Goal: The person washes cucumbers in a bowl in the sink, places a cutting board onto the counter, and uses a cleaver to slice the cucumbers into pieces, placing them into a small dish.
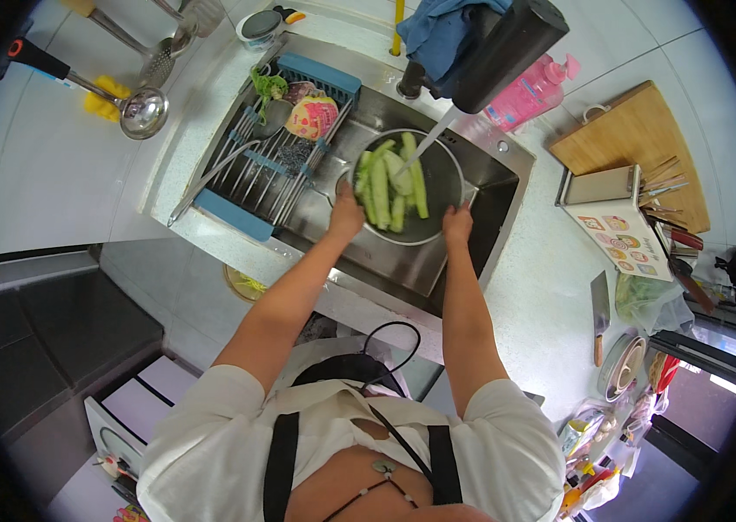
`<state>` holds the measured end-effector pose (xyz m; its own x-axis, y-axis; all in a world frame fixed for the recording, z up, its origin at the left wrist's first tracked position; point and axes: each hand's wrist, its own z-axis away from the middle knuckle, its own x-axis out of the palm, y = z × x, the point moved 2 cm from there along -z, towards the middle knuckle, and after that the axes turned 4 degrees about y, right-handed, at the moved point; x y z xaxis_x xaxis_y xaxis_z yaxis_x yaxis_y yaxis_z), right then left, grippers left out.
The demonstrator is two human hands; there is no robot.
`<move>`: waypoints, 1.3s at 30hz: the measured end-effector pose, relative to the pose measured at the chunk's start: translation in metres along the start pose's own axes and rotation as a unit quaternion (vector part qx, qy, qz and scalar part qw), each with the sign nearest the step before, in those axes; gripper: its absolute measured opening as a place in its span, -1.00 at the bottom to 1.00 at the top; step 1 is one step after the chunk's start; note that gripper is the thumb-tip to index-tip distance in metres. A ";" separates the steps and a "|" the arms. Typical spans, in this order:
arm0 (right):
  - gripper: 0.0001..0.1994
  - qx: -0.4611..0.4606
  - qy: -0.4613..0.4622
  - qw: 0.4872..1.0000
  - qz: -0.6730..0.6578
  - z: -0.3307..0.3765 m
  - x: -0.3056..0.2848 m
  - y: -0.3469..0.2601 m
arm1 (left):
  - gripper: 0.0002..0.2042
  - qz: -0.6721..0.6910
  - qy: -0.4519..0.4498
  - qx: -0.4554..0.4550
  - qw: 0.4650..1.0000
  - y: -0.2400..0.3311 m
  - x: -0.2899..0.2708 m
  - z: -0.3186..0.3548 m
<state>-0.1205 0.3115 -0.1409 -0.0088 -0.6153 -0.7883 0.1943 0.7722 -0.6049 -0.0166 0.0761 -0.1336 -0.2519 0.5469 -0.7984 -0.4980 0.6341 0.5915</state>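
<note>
Just above the middle of the frame, a round metal bowl [437, 187] sits in the steel sink [403, 261], holding long pale green strips of cut vegetable [389, 187]. The left hand [346, 213] grips the bowl's lower left rim, its fingers curled over the edge so that the vegetable strips lie just beyond the fingertips, toward the top of the frame. The right hand [457, 223] clasps the lower right rim in the same way, with the strips up and to the left of its fingers. A thin stream of water [429, 139] runs from the dark faucet [507, 52] at top centre down onto the strips. To the left of the bowl a blue-edged wire drying rack [272, 165] spans the sink. On the counter at right lie a cleaver [600, 309] and a wooden cutting board [638, 139], and a pink bottle [529, 96] stands beside the faucet.
</note>
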 end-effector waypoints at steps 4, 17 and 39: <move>-0.61 0.060 -0.004 0.998 0.033 0.023 0.011 -0.011 | -0.34 0.049 -0.118 -0.128 0.983 0.002 -0.014 -0.022; -0.55 0.069 -0.104 0.992 -0.011 0.042 0.004 -0.066 | -0.32 0.017 -0.121 -0.133 0.983 -0.020 -0.036 -0.023; -0.58 -0.047 -0.079 0.981 -0.172 0.002 0.046 -0.066 | -0.43 0.181 -0.106 -0.190 0.959 -0.014 0.028 -0.076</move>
<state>-0.1316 0.2313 -0.1370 0.0963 -0.8529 -0.5131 0.1156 0.5216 -0.8453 -0.0797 0.0413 -0.1732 -0.3109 0.8186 -0.4830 -0.6866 0.1580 0.7097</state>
